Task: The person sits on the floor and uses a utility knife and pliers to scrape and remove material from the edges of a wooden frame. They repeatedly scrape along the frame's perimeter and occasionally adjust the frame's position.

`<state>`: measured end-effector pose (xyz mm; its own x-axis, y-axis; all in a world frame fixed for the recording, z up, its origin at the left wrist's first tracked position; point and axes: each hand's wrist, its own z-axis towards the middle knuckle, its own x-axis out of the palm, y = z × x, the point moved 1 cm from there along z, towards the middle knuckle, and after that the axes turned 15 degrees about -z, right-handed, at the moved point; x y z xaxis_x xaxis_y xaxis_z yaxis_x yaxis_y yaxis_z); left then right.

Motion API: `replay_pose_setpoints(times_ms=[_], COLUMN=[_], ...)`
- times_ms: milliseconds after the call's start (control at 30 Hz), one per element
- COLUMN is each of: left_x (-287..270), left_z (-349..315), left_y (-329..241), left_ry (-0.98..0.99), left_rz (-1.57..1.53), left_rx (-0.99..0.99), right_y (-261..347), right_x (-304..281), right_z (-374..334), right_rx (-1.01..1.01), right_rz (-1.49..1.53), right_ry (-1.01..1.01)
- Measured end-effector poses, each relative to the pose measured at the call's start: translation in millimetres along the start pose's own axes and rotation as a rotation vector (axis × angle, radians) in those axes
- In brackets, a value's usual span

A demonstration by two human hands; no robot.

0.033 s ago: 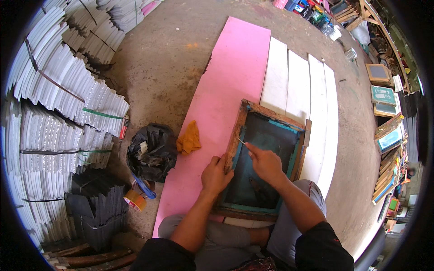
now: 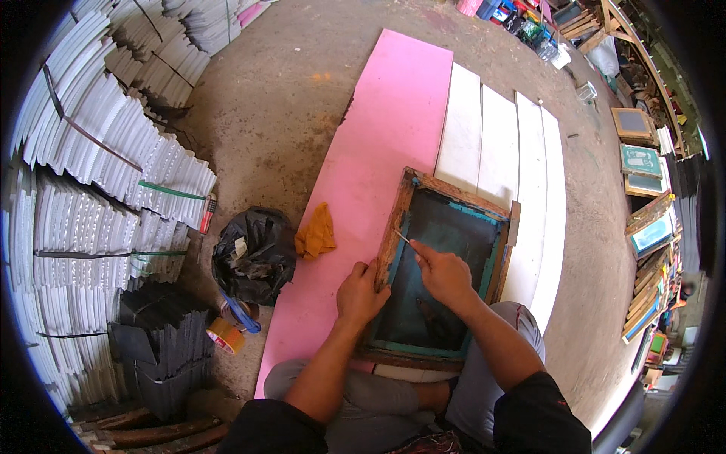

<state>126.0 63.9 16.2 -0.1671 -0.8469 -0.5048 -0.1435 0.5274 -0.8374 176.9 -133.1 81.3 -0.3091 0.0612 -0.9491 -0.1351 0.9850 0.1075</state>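
A wooden silk-screen frame (image 2: pixel 448 188), its dark mesh edged in teal, lies tilted across my lap and the boards. My left hand (image 2: pixel 362 293) grips its left rail, fingers wrapped over the wood. Closed around a thin metal tool (image 2: pixel 401 236), my right hand (image 2: pixel 446 278) holds the tip against the inner edge of that rail, above the left hand. The tool's handle is hidden in my fist, so its kind is unclear. On the mesh below my right hand rests a dark, pointed object (image 2: pixel 432 318), perhaps pliers.
Under the frame are a pink board (image 2: pixel 389 98) and several white boards (image 2: pixel 499 129). To the left lie an orange cloth (image 2: pixel 316 231), a black plastic bag (image 2: pixel 253 261), a tape roll (image 2: pixel 226 335) and a box cutter (image 2: pixel 208 213). Bundled sheets (image 2: pixel 91 227) stand far left; more frames (image 2: pixel 649 227) right.
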Motion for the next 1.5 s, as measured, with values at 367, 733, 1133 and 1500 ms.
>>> replay_pose_setpoints(times_ms=[367,733,1133,1500], left_x=[-1,-1,3,2], left_z=[0,0,0,1], left_y=[-2,-2,3,-3], left_ry=[0.016,0.015,-0.034,-0.017], left_rz=[-0.014,-0.006,0.002,0.055], left_rx=[-0.035,-0.021,0.083,0.046], right_y=[5,21,21,9], right_x=[-12,-27,4,10], right_z=[0,8,-3,11], right_rx=[-0.023,-0.022,-0.050,-0.051], right_rz=[-0.034,-0.162,-0.211,0.130], right_ry=[0.019,0.157,0.057,0.063])
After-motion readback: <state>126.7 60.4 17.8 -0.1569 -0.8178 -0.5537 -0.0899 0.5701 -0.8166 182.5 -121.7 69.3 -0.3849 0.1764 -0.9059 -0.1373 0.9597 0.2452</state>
